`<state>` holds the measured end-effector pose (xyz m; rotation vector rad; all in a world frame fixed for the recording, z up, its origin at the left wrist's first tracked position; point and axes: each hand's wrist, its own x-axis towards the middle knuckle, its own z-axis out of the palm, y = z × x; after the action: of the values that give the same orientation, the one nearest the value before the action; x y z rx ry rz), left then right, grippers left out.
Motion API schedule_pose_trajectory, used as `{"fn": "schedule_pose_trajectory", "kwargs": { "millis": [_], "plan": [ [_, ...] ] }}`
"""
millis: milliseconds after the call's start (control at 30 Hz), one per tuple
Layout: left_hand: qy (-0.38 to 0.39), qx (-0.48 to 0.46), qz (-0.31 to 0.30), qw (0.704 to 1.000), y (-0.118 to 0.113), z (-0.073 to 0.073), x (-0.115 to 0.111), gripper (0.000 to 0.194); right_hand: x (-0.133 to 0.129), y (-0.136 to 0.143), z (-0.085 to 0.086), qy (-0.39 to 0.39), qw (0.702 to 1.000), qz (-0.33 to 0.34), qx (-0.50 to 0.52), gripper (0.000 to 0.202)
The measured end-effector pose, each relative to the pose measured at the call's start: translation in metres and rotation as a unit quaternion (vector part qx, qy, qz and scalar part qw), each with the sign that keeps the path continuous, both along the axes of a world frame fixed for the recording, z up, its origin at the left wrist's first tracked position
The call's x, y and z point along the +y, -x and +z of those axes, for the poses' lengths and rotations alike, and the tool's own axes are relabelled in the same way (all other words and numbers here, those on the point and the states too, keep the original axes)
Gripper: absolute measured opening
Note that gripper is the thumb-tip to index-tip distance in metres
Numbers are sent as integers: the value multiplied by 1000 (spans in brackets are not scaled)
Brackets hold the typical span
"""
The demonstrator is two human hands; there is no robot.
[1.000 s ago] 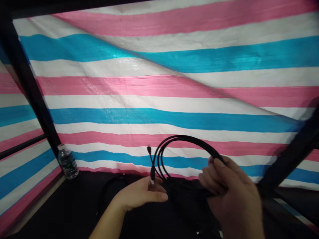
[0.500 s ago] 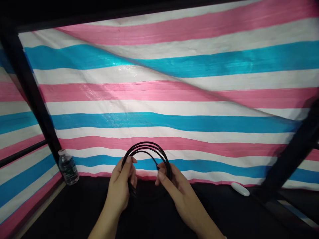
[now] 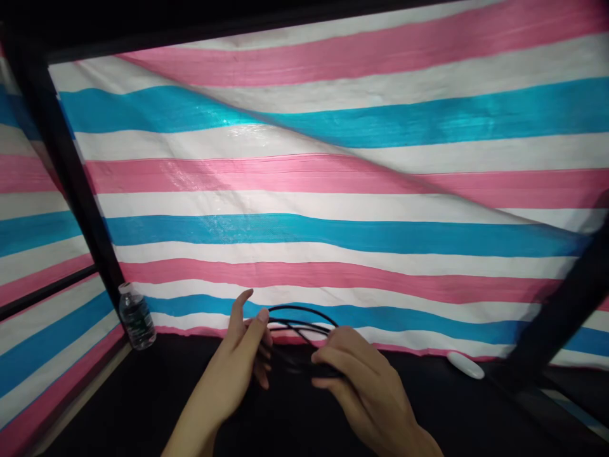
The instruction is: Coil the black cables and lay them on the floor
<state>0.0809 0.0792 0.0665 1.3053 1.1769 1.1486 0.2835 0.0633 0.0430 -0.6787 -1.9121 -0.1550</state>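
Note:
A coiled black cable (image 3: 304,308) is held between my two hands, its loops tilted low above the dark surface. My left hand (image 3: 238,358) pinches the left side of the coil with thumb and fingers, while its index finger points up and away. On the right side, my right hand (image 3: 364,374) has its fingers closed round the loops, back of the hand upward. The lower part of the coil blurs into the dark surface, and its ends cannot be made out.
A clear plastic bottle (image 3: 137,320) with a white cap stands at the back left corner. A white oval object (image 3: 465,365) lies at the back right. Behind is a striped sheet (image 3: 304,231) between dark frame posts (image 3: 85,190).
The coil has tipped down from a raised arch to a flatter tilt. My right hand has turned palm down and shifted right; my left index finger has lifted off the cable.

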Motion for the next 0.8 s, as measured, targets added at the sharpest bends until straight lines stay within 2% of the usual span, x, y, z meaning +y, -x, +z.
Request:
{"fn": "schedule_pose_trajectory", "kwargs": {
  "millis": [67,133,233,333,433,533,700,800],
  "plan": [
    [-62,120,20,991,3,0,-4,63,0,1,-1,80,995,-6,65,9],
    [-135,185,7,973,4,0,-5,49,-1,4,1,168,980,-4,105,21],
    [-201,192,-47,959,1,2,-6,37,-3,6,6,264,950,27,165,36],
    [-184,178,-72,964,-3,8,-8,31,-4,4,12,311,927,48,202,40],
    [-120,140,-108,977,-6,13,-14,34,-8,-1,18,318,926,52,195,39],
    [-78,88,-118,986,-8,16,-23,38,-15,-5,23,286,939,30,186,29],
    [-59,59,-87,993,-8,17,-41,42,-33,-9,26,238,961,-21,139,16],
    [-48,85,-125,987,-10,20,-56,39,-45,-6,25,221,972,-20,73,13]
  ]
}}
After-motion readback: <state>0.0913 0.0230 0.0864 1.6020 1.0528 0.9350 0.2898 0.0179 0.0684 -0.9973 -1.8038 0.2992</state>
